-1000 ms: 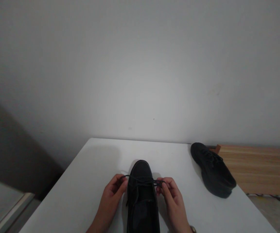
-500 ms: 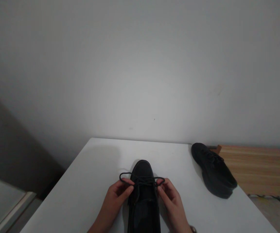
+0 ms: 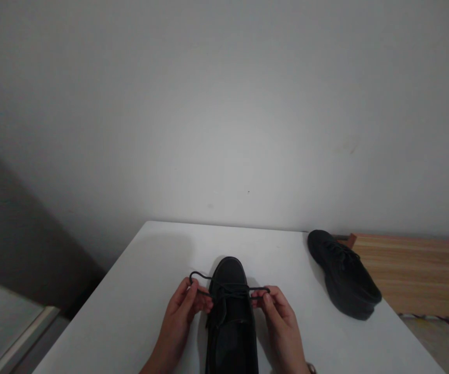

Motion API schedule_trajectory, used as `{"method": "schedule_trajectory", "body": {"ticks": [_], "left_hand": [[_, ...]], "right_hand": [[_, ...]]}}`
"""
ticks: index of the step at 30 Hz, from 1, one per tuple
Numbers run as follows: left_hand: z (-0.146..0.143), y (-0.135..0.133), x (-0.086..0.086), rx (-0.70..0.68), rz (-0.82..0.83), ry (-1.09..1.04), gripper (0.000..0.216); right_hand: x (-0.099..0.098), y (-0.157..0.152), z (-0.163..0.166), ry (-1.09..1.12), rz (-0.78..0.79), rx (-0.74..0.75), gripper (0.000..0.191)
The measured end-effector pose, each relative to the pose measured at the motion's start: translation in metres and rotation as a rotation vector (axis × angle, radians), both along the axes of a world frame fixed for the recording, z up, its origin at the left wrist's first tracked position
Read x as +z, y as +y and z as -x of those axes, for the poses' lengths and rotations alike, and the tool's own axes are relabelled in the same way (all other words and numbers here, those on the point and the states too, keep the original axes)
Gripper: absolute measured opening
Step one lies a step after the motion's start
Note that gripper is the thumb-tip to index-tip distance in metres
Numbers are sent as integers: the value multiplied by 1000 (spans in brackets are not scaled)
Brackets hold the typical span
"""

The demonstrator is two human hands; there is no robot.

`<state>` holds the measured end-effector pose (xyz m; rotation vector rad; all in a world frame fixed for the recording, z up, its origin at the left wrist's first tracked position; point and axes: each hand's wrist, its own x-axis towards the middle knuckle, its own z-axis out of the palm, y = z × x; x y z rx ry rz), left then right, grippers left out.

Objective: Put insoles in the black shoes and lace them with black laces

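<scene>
A black lace-up shoe stands on the white table right in front of me, toe pointing away. My left hand pinches a loop of its black shoelace on the shoe's left side. My right hand pinches the other loop on the right side. The lace is stretched across the shoe between both hands.
A second black shoe lies near the table's right edge. Beyond it a wooden surface sits lower down. A plain grey wall rises just behind the table. A pale surface lies at the lower left.
The lace loops have been drawn wider, the left loop now poking out past my left fingers. Both hands shifted slightly outward and lifted a little.
</scene>
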<state>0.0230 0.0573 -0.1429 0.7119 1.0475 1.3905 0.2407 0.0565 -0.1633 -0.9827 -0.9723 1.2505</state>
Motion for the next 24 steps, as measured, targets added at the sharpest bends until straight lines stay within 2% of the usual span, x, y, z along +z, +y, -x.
{"method": "schedule_trajectory", "body": {"ticks": [6,14,20,24], "left_hand": [[-4,-1,3,-5,-1,17,47],[-10,-4,9,-81,-13,-13,50],[-12,-5,5,-140,12,-86,50],[-9,-4,8,-135,-45,-75,43]], "right_hand": [[1,0,1,26,-43,-37,28],[7,0,4,155,-9,15,31],[13,4,4,368,84,39,30],[18,4,2,462,94,49,31]]}}
